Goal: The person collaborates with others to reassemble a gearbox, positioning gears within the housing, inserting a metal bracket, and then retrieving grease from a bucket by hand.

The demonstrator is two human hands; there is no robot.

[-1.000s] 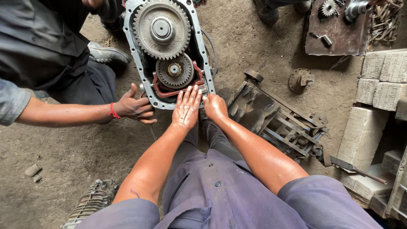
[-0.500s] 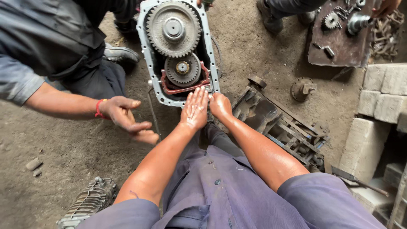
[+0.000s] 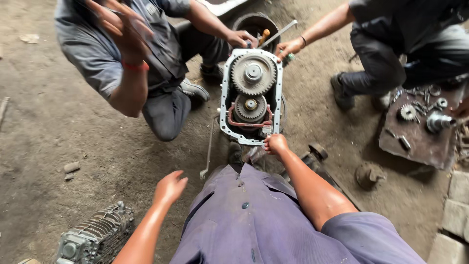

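Note:
An open gearbox case [image 3: 223, 105] stands on the dirt floor, showing a large gear [image 3: 253, 73] above a smaller gear [image 3: 250, 106]. My right hand [image 3: 275, 144] grips the case's near bottom edge. My left hand [image 3: 169, 187] hangs free in the air to the left, fingers loosely apart, holding nothing. One co-worker's hand [image 3: 241, 38] rests on the case's far left corner. A second co-worker's hand [image 3: 289, 48] is at its far right corner. The first co-worker's other hand [image 3: 117, 27] is raised and blurred.
A finned engine part [image 3: 93, 236] lies at the lower left. A long thin metal rod [image 3: 209, 147] lies beside the case. A metal plate [image 3: 420, 132] holds small gears and parts at the right. Concrete blocks [image 3: 457, 220] sit at the right edge. A round bucket [image 3: 255, 24] stands behind the case.
My left hand has come off the case and swung down to the left. The view has pulled back. The co-worker's hand near the case has lifted high.

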